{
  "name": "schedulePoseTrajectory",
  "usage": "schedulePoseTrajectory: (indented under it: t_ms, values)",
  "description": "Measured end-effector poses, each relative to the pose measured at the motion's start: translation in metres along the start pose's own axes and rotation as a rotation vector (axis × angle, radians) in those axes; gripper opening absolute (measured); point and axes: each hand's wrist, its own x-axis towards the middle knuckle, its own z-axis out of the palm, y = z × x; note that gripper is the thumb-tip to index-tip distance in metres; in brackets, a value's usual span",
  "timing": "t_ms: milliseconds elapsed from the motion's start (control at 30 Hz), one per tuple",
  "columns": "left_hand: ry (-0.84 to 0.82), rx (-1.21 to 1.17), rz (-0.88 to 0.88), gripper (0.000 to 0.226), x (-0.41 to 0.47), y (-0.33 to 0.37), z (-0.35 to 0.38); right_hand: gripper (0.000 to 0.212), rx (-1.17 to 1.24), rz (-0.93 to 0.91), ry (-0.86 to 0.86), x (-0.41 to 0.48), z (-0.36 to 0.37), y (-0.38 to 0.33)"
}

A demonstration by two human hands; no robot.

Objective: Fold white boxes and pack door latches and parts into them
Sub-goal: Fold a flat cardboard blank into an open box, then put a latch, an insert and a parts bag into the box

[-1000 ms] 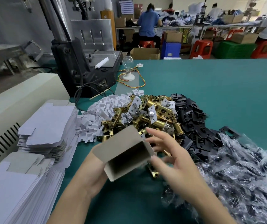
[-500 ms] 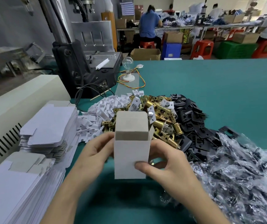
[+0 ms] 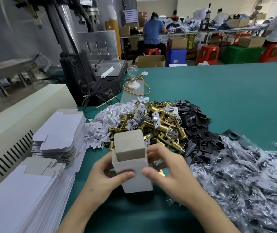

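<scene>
- Left hand (image 3: 104, 179) clasped on the white box (image 3: 134, 180) from its left side, thumb laid across the front panel
- Right hand (image 3: 173, 175) grasping the same box from the right, thumb on the front, fingers curled behind
- Box upright between the two grips, over the near part of the green table (image 3: 218, 98), seemingly just clear of it; top flap (image 3: 129, 147) raised, mouth open
- Probably thin card: light, easily crushed, best taken by the side panels near the corners, with gentle pressure
- Stacks of flat box blanks (image 3: 58, 132) at left, bagged parts (image 3: 243, 174) at right
- Just beyond the box, a heap of brass door latches (image 3: 161, 125): likely heavy, hard, slick; best pinched round the barrel
- White plastic pieces (image 3: 111, 115) left of that heap, black plates (image 3: 195, 121) right of it
</scene>
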Motion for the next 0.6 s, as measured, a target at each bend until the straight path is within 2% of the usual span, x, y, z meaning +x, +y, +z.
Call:
schedulePoseTrajectory:
  t_ms: [133,233,433,600]
  values:
    - [-0.087,0.022,-0.052,0.047,0.000,-0.011,0.005,0.015,-0.055,0.041,0.295,0.007,-0.014,0.001]
    - [-0.151,-0.003,-0.082,0.056,0.000,-0.014,0.004,0.005,-0.171,0.114,0.388,0.019,-0.034,-0.001]
    - [-0.252,0.062,-0.082,0.050,0.000,-0.013,0.003,0.007,-0.452,0.200,0.389,0.062,-0.072,-0.013]
    - [-0.257,0.048,-0.103,0.049,0.000,-0.014,0.002,0.029,-0.798,0.456,0.174,0.099,-0.088,-0.013]
